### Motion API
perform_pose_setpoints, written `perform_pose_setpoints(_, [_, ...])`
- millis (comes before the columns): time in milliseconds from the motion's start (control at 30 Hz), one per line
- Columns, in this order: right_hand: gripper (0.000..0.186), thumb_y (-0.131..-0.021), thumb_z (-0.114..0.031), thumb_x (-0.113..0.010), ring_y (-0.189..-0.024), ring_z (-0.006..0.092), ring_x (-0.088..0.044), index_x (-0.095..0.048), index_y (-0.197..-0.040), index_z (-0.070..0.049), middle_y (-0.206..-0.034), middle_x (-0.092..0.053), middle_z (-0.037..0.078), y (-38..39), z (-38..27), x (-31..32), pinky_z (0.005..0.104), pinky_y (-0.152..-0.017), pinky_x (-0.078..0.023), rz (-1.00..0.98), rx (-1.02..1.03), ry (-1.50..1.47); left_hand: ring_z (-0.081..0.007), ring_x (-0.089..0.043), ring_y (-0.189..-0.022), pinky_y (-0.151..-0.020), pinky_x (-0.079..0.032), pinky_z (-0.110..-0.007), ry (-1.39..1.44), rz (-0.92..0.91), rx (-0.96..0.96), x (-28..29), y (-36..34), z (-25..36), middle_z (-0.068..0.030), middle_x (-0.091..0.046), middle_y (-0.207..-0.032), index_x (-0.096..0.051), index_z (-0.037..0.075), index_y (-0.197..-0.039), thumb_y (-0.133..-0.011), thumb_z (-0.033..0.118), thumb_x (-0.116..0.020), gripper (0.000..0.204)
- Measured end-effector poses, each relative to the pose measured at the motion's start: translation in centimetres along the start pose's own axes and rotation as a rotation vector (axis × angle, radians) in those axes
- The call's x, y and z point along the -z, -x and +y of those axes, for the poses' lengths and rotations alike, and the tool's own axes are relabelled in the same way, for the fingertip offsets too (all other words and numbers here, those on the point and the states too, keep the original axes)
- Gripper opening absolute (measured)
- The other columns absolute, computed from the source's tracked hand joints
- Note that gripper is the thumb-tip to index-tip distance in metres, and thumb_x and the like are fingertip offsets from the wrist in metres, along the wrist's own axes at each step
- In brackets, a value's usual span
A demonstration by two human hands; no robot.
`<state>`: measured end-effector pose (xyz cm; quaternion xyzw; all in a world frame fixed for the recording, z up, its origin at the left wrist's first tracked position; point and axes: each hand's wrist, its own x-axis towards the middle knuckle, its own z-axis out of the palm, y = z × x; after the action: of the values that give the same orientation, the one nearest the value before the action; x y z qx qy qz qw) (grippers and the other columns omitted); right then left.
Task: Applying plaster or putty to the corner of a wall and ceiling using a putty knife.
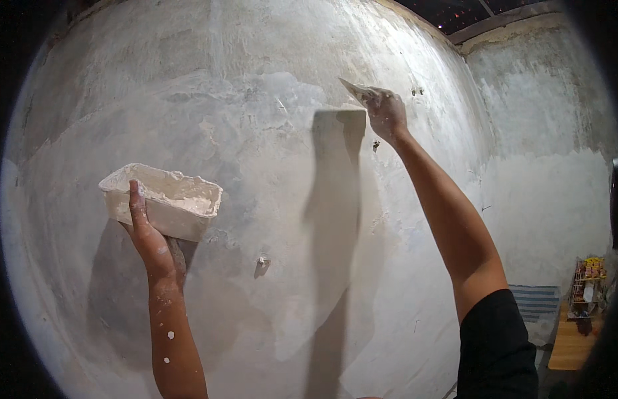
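My left hand [149,243] grips a rectangular, cream-coloured tub [183,223] from below, its thumb hooked up over the near side. Wet, off-white plaster [189,198] coats the tub's inside and rim. Raised at the upper right, my right hand [387,113] is closed around a putty knife [353,89] whose blade points up and left, close to the wall [269,153]. Whether the blade touches the wall I cannot tell. Patchy pale plaster covers the wall's lower part, with rougher grey above. White spatters dot my left forearm.
Small fittings stick out of the wall, one [263,262] low in the middle and another [376,145] below my right hand. A side wall [545,193] meets it at the right. A wooden table [571,342] with a small rack [587,289] of packets stands at the lower right.
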<state>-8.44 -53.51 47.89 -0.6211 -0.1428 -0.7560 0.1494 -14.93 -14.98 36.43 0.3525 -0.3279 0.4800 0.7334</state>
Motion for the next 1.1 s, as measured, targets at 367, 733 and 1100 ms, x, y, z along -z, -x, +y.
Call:
perform_pose_setpoints(367, [0.028, -0.071, -0.006, -0.054, -0.072, 0.0283, -0.063, -0.068, -0.094, -0.012, -0.088, -0.066, 0.010, 5.5, -9.7, -4.5, 0.0370, -0.066, -0.050, -0.078, 0.315, -0.052, -0.0296, -0.024, -0.131, -0.107, -0.022, -0.042, -0.107, 0.049, -0.040, 0.2, -0.7, -1.3, -0.0166, -0.021, -0.143, -0.026, 0.011, -0.139, -0.090, 0.049, -0.037, 0.064])
perform_pose_setpoints(733, [0.011, -0.079, -0.004, -0.053, -0.065, 0.0083, -0.052, -0.062, -0.081, 0.002, -0.077, -0.062, 0.007, -0.6, -2.5, 2.3, 0.0252, -0.050, -0.044, 0.010, -0.090, -0.633, -0.0282, -0.027, -0.128, -0.106, -0.023, -0.040, -0.167, -0.029, -0.200, -1.8, 0.7, -0.9, -0.0187, -0.024, -0.138, -0.012, 0.001, -0.138, -0.088, 0.038, -0.051, 0.074])
perform_pose_setpoints(1100, [0.017, -0.072, -0.011, -0.059, -0.068, 0.0224, -0.063, -0.063, -0.081, 0.003, -0.077, -0.061, 0.014, -3.5, 5.0, 1.6, 0.0342, -0.051, -0.048, -0.159, -0.720, -0.288, -0.0315, -0.018, -0.133, -0.109, -0.017, -0.044, -0.280, -0.056, -0.170, -0.1, -0.5, -1.0, -0.0206, -0.016, -0.142, -0.018, 0.003, -0.139, -0.087, 0.046, -0.046, 0.074])
